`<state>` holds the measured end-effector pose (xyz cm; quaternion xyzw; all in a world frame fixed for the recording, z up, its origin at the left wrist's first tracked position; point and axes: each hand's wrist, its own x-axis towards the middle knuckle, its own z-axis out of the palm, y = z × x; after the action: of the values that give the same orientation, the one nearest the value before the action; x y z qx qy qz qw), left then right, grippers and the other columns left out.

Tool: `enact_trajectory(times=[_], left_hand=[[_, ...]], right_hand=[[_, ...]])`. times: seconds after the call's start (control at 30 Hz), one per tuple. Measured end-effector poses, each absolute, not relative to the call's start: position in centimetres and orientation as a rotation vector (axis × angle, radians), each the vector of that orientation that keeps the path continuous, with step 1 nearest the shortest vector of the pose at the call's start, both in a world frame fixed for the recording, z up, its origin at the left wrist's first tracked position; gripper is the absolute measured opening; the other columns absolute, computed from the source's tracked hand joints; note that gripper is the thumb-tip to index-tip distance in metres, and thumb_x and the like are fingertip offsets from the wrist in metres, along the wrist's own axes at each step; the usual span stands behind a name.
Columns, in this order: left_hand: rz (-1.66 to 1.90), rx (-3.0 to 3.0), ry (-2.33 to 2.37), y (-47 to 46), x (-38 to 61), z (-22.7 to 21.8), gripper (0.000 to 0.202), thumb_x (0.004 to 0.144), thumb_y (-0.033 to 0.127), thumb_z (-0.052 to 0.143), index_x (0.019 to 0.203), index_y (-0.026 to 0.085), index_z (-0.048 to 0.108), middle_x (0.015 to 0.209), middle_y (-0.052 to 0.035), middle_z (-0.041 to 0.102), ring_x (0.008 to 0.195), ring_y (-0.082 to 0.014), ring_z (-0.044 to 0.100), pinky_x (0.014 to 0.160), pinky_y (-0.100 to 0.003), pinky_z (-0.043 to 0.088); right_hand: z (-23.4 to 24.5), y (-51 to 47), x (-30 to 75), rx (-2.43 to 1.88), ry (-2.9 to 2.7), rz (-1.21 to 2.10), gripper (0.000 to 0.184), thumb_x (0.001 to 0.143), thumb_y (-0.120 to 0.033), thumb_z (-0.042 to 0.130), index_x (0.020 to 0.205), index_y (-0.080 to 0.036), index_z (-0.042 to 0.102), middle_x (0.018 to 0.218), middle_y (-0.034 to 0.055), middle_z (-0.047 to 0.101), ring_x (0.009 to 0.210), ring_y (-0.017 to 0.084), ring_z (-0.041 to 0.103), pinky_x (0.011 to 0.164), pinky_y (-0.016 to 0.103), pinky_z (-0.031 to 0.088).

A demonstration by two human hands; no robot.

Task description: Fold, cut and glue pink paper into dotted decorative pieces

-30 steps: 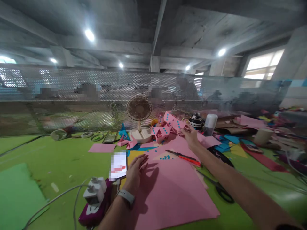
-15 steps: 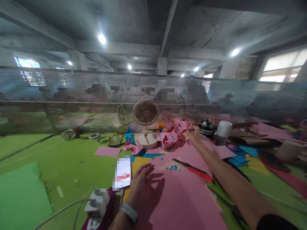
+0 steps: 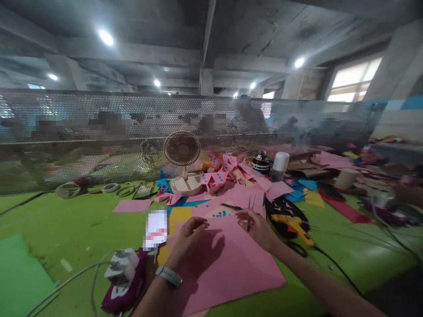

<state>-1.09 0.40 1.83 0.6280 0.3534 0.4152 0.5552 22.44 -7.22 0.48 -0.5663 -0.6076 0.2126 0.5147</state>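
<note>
My left hand (image 3: 191, 235), with a pale watch band on its wrist, hovers over a large pink sheet (image 3: 228, 264). Its fingers are curled in toward the thumb; whether anything small is between them cannot be made out. Over the right part of the sheet, my right hand (image 3: 259, 229) is closed on thin tweezers (image 3: 251, 203), prongs pointing up. Small blue dots (image 3: 222, 213) lie on a pale piece just beyond the sheet. Behind them is a pile of folded pink paper pieces with blue dots (image 3: 214, 178). A dark blade tip (image 3: 231, 206) shows, the rest hidden by my right hand.
A small fan (image 3: 182, 149) stands at the back before a perforated metal screen (image 3: 148, 119). Left are a lit phone (image 3: 156, 229) and a purple power strip (image 3: 132, 281) with plugs. To the right lies a yellow glue gun (image 3: 295, 226) on a black round mat, its cord trailing forward.
My right hand has come back from the pink pile to the sheet, now with tweezers upright in it. My left hand's fingers have curled in. The view has turned right, uncovering the glue gun.
</note>
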Motion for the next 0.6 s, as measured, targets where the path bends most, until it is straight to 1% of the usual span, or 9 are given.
enact_trajectory(times=[0.07, 0.13, 0.2, 0.27, 0.33, 0.4, 0.47, 0.53, 0.6], left_hand=[[0.935, 1.528, 0.791, -0.3, -0.9, 2.5, 0.018, 0.070, 0.029, 0.070, 0.084, 0.019, 0.067, 0.089, -0.0113, 0.066, 0.089, -0.0243, 0.061, 0.084, -0.036, 0.047], [0.880, 1.524, 0.731, -1.0, -0.8, 3.2, 0.020, 0.068, 0.024, 0.073, 0.087, 0.019, 0.069, 0.095, -0.0134, 0.065, 0.095, -0.0252, 0.060, 0.089, -0.036, 0.046], [0.842, 1.505, 0.693, -1.7, -0.8, 3.8, 0.030, 0.062, 0.019, 0.077, 0.091, 0.020, 0.069, 0.105, -0.0136, 0.063, 0.105, -0.0266, 0.056, 0.098, -0.037, 0.040], [0.809, 1.523, 0.697, -2.2, -1.0, 4.2, 0.043, 0.054, 0.016, 0.080, 0.095, 0.022, 0.069, 0.115, -0.0125, 0.060, 0.116, -0.0291, 0.050, 0.105, -0.041, 0.032], [0.761, 1.613, 0.726, -2.3, -1.1, 4.1, 0.054, 0.050, 0.018, 0.083, 0.101, 0.025, 0.068, 0.123, -0.0113, 0.056, 0.123, -0.0316, 0.043, 0.108, -0.046, 0.024], [0.699, 1.755, 0.732, -2.1, -1.3, 3.7, 0.064, 0.048, 0.023, 0.084, 0.108, 0.028, 0.065, 0.129, -0.0097, 0.052, 0.127, -0.0328, 0.038, 0.109, -0.048, 0.020], [0.638, 1.921, 0.710, -1.8, -1.3, 3.0, 0.072, 0.046, 0.028, 0.085, 0.114, 0.030, 0.062, 0.132, -0.0077, 0.050, 0.129, -0.0330, 0.034, 0.109, -0.048, 0.018], [0.566, 2.081, 0.673, -1.6, -1.2, 2.4, 0.083, 0.043, 0.034, 0.086, 0.120, 0.030, 0.057, 0.136, -0.0069, 0.046, 0.132, -0.0328, 0.028, 0.110, -0.046, 0.016], [0.489, 2.187, 0.633, -1.4, -0.9, 1.9, 0.091, 0.039, 0.040, 0.086, 0.124, 0.029, 0.054, 0.140, -0.0081, 0.040, 0.134, -0.0328, 0.022, 0.111, -0.045, 0.010]], right_hand=[[-0.2, -9.6, 22.1, -1.384, -1.504, 0.524, 0.025, 0.080, -0.029, 0.055, 0.103, -0.021, 0.057, 0.105, 0.0090, 0.065, 0.096, 0.022, 0.062, 0.081, 0.039, 0.051], [-0.9, -11.4, 22.3, -1.422, -1.573, 0.461, 0.027, 0.081, -0.028, 0.053, 0.107, -0.022, 0.057, 0.109, 0.0095, 0.063, 0.100, 0.023, 0.060, 0.084, 0.041, 0.050], [-1.4, -12.8, 22.9, -1.476, -1.656, 0.364, 0.030, 0.082, -0.027, 0.053, 0.111, -0.022, 0.057, 0.111, 0.0094, 0.063, 0.103, 0.024, 0.059, 0.088, 0.043, 0.048], [-1.6, -14.1, 23.6, -1.524, -1.768, 0.306, 0.032, 0.083, -0.028, 0.052, 0.115, -0.022, 0.056, 0.113, 0.0092, 0.063, 0.103, 0.024, 0.058, 0.090, 0.043, 0.046], [-1.3, -15.3, 24.2, -1.569, -1.893, 0.295, 0.036, 0.086, -0.031, 0.050, 0.121, -0.021, 0.053, 0.116, 0.0096, 0.062, 0.103, 0.024, 0.058, 0.090, 0.041, 0.045], [-0.8, -16.6, 24.6, -1.604, -2.026, 0.279, 0.041, 0.089, -0.035, 0.047, 0.126, -0.020, 0.050, 0.118, 0.0108, 0.061, 0.103, 0.025, 0.058, 0.089, 0.040, 0.046], [-0.4, -17.7, 25.0, -1.629, -2.129, 0.222, 0.045, 0.090, -0.037, 0.045, 0.130, -0.017, 0.047, 0.116, 0.0124, 0.062, 0.101, 0.025, 0.058, 0.088, 0.040, 0.045], [-0.4, -18.6, 25.5, -1.639, -2.192, 0.146, 0.046, 0.090, -0.036, 0.044, 0.131, -0.015, 0.046, 0.111, 0.0134, 0.064, 0.096, 0.025, 0.059, 0.086, 0.040, 0.046], [-0.7, -19.2, 26.4, -1.628, -2.218, 0.102, 0.044, 0.092, -0.033, 0.042, 0.132, -0.018, 0.045, 0.107, 0.0126, 0.064, 0.091, 0.023, 0.059, 0.082, 0.037, 0.047]])
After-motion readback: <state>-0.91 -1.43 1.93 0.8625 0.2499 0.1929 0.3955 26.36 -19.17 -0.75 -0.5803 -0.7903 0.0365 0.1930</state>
